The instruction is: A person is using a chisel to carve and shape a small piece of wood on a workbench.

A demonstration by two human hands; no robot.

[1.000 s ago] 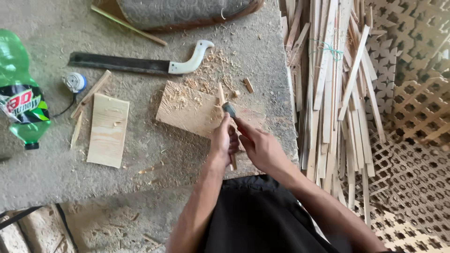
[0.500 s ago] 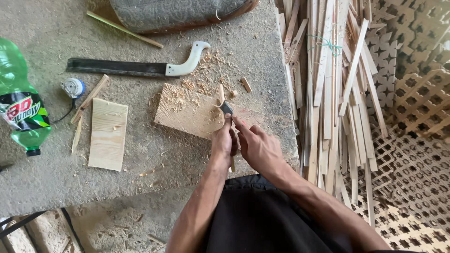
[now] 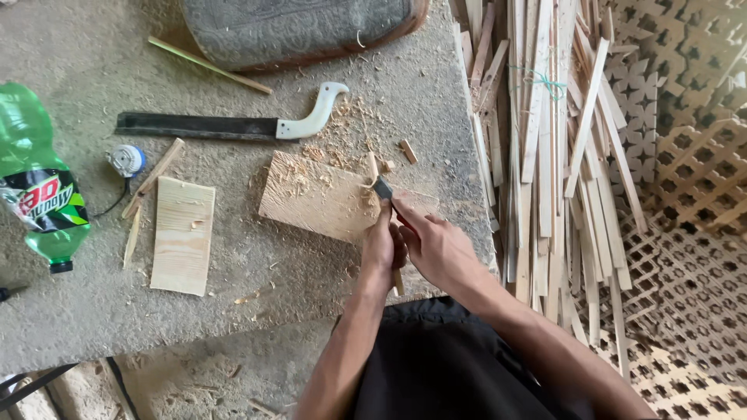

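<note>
Now | left hand [image 3: 381,247] gripping stick [image 3: 376,173] | right hand [image 3: 436,249] gripping knife [image 3: 383,188] | hands touching, over board [image 3: 315,198]

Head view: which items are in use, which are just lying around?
In use: left hand, right hand, knife, thin stick, board.
Lying about: machete, green bottle, small plank, slat pile.

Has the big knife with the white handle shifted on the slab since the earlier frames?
No. The white-handled knife lies the same way beside the green bottle and the wooden board.
</note>
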